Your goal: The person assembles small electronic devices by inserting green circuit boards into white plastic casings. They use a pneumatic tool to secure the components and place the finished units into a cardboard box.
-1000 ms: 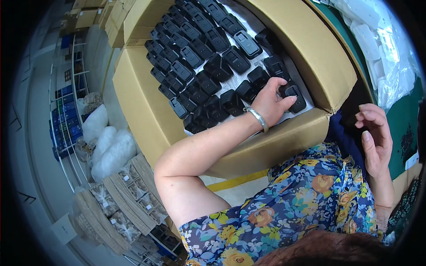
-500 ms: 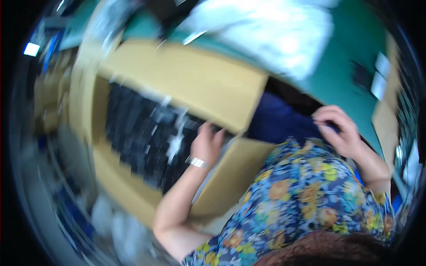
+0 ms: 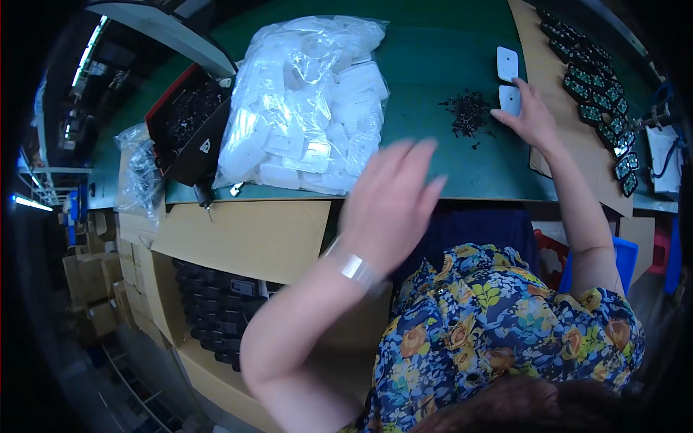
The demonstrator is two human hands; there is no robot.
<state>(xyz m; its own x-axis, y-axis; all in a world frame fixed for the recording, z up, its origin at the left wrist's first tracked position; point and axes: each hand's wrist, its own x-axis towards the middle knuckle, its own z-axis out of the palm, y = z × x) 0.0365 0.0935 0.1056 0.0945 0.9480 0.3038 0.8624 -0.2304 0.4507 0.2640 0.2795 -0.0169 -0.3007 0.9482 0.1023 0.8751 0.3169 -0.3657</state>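
left head fisheye | faces down from above | near hands (image 3: 390,206) (image 3: 533,119), worktable (image 3: 440,58)

- The bag (image 3: 310,108) lies on my table (image 3: 422,79), left of the screws (image 3: 469,113).
- Plates (image 3: 507,63) lie right of these, at my right hand (image 3: 533,119).
- The carton (image 3: 238,234) stands lower left.

We see light tubes (image 3: 89,50) glowing at the far left, glare across the plastic bag (image 3: 307,108), and dimness at the near left. The left hand (image 3: 390,206) is blurred; fisheye distortion curves edges toward darkness.
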